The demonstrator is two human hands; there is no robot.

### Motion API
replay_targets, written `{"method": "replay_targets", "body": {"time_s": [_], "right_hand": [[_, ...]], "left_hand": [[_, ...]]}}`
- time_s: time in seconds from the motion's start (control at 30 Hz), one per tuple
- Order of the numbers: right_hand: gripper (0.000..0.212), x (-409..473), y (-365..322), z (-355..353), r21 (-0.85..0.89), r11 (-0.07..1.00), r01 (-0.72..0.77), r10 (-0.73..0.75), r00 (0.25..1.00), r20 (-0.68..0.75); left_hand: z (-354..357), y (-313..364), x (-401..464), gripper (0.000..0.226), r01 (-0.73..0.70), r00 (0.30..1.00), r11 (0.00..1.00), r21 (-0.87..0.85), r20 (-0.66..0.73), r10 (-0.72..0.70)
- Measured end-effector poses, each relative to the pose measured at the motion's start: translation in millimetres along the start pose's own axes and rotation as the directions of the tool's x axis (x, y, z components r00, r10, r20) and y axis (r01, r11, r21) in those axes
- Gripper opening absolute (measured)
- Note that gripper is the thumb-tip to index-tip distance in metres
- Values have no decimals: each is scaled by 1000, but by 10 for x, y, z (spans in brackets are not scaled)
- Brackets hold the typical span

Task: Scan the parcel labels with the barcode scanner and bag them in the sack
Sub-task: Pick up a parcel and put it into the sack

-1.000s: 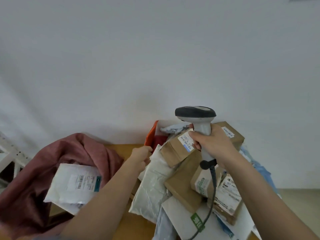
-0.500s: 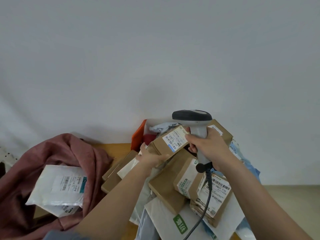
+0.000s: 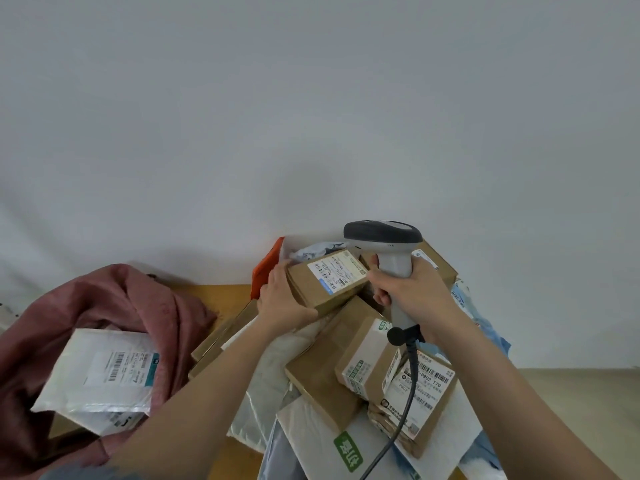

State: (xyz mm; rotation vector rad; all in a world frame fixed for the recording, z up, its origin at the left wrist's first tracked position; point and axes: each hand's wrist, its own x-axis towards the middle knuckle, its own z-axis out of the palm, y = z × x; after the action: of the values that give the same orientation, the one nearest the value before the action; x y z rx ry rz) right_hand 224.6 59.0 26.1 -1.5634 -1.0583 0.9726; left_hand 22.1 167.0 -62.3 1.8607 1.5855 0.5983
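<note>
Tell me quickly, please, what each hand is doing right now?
Left hand: holds the brown box.
Right hand: grips the barcode scanner.

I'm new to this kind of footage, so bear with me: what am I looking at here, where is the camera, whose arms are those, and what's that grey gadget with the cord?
There is no machine here: the arms belong to a person, and the single camera is worn on the head, looking forward and down, which is why the white wall fills the top of the picture.

The right hand grips the handle of a corded barcode scanner. The left hand holds a small brown box at its left end, its white label facing up beside the scanner.

Below lies a heap of parcels, brown boxes and pale mailer bags, on a wooden table. To the left sits a pink cloth sack, open, with a white padded mailer already in it.
</note>
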Motion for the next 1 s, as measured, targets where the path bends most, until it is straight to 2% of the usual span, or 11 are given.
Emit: {"method": "replay_targets", "body": {"time_s": [0.13, 0.4, 0.47, 0.57, 0.7, 0.77, 0.87, 1.0], "right_hand": [[6, 38, -48, 100, 34, 999, 21, -20, 999, -45], [22, 123, -173, 507, 169, 986, -12, 18, 999, -32], [27, 129, -209, 626, 200, 979, -29, 28, 1000, 4], [30, 125, -268, 801, 204, 976, -72, 58, 996, 75], [28, 108, -321, 965, 226, 965, -131, 88, 978, 189], [30, 81, -355, 1018, 318, 929, -189, 92, 950, 297], [46, 60, -375, 1069, 455, 852, -257, 55, 910, 411], [53, 37, -350, 1151, 486, 845, -224, 26, 924, 382]], "left_hand": [[-511, -15, 0, 102, 34, 998, 956, -293, 55, -19], [-1393, -219, -240, 90, 69, 995, 898, -435, 90, -33], [-1550, -293, -320, 89, 93, 993, 857, -507, 106, -45], [-1740, -372, -428, 92, 139, 989, 729, -670, 129, -70], [-1937, -418, -508, 97, 122, 992, 618, -776, 114, -52], [-2013, -418, -546, 99, 107, 994, 595, -797, 109, -34], [-2110, -411, -585, 102, 88, 994, 586, -806, 105, -6], [-2202, -408, -579, 98, 56, 996, 532, -845, 82, 26]]}}
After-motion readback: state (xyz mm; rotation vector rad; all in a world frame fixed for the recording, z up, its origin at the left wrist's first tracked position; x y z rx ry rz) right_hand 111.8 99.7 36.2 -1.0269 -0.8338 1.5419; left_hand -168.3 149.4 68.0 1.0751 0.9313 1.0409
